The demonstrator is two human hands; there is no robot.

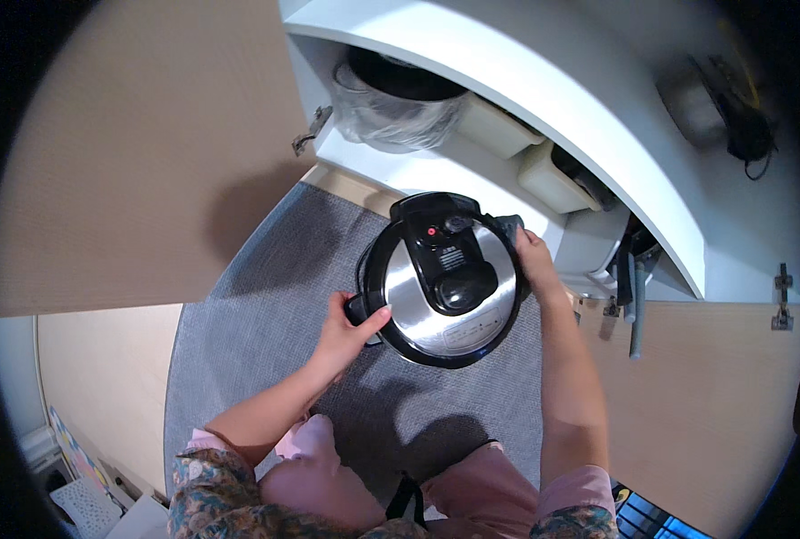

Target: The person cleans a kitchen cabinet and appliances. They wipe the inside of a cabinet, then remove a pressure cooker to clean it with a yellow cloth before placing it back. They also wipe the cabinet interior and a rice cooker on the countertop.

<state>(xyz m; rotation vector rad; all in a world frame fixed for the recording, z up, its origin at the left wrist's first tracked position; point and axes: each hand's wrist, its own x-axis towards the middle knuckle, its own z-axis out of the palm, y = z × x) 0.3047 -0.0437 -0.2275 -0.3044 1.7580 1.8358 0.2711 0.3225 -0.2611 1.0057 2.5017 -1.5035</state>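
Note:
An electric pressure cooker (410, 283) with a round steel and black lid is held between my two hands, in front of an opened cupboard. My left hand (352, 327) grips the black side handle at its left, thumb on top. At the upper right, my right hand (534, 256) holds the cooker's other side, where a dark grey piece sticks out; the fingers are partly hidden. The lid faces up towards me and bears a handle, a small red-marked part and a label with writing. Whether the cooker's base touches anything is hidden beneath it.
The white cupboard shelf (373, 168) holds a pot in clear plastic (400, 121), cream containers (551, 178) and, at the right, several long-handled items (635, 303). Wooden doors stand open at the left (123, 168) and right (683, 404). A grey mat (258, 364) lies on the floor.

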